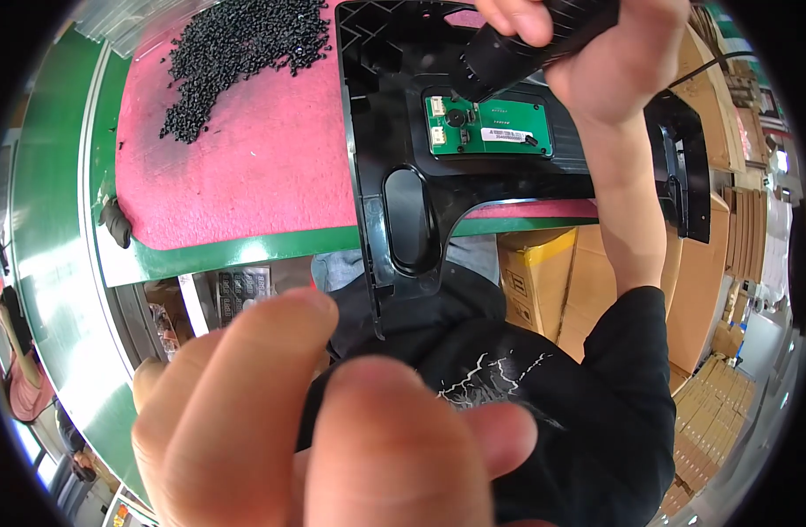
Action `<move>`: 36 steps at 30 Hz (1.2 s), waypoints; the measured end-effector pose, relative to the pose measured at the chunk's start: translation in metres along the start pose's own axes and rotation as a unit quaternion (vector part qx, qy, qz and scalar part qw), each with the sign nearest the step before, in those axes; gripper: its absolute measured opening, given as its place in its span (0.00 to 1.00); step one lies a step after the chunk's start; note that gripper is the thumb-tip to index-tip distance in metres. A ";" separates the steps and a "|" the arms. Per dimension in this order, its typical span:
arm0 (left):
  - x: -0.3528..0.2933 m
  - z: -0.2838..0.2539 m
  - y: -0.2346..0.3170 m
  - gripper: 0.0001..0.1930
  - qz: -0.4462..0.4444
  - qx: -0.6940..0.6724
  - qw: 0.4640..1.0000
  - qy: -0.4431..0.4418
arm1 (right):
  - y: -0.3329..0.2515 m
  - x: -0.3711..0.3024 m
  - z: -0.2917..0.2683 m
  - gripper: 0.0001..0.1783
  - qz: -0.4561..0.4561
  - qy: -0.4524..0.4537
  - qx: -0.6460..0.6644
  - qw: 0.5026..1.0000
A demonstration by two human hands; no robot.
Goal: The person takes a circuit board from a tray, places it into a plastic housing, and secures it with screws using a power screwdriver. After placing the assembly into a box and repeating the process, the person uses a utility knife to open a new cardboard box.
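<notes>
The right hand (609, 57) grips a black screwdriver (517, 48) over the green circuit board (491, 127) far right; the left hand (333, 422) hovers near, fingers pinched together, holding nothing visible.

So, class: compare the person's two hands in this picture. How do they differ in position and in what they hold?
1. The right hand is far from the camera, over the black plastic housing; the left hand is raised close to it and looms large.
2. The right hand grips a black power tool above the green circuit board; nothing shows in the left hand's pinched fingers.
Both are bare.
</notes>
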State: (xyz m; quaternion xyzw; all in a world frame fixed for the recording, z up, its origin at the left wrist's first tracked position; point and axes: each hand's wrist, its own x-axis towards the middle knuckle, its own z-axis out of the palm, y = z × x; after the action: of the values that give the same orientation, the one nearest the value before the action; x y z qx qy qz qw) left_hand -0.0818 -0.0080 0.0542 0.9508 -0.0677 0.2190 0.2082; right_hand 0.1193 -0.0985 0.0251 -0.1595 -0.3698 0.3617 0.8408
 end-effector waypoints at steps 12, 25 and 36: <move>-0.015 0.001 0.000 0.20 -0.033 0.037 0.999 0.023 | -0.012 -0.016 0.023 0.20 -0.024 0.137 -0.435 0.889; -0.045 0.047 -0.020 0.44 -0.206 -0.266 0.922 -0.191 | -0.114 -0.053 -0.004 0.19 -0.111 0.519 -0.314 0.787; -0.049 0.060 0.029 0.52 -0.365 -0.732 0.572 -0.068 | 0.017 -0.084 0.117 0.20 -0.231 0.146 -0.706 0.653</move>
State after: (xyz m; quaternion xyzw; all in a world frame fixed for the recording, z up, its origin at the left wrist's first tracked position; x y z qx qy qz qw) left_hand -0.1084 -0.0584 -0.0058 0.4309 0.1336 -0.0654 0.8901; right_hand -0.0144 -0.1476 0.0525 -0.6656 -0.4111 -0.2424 0.5738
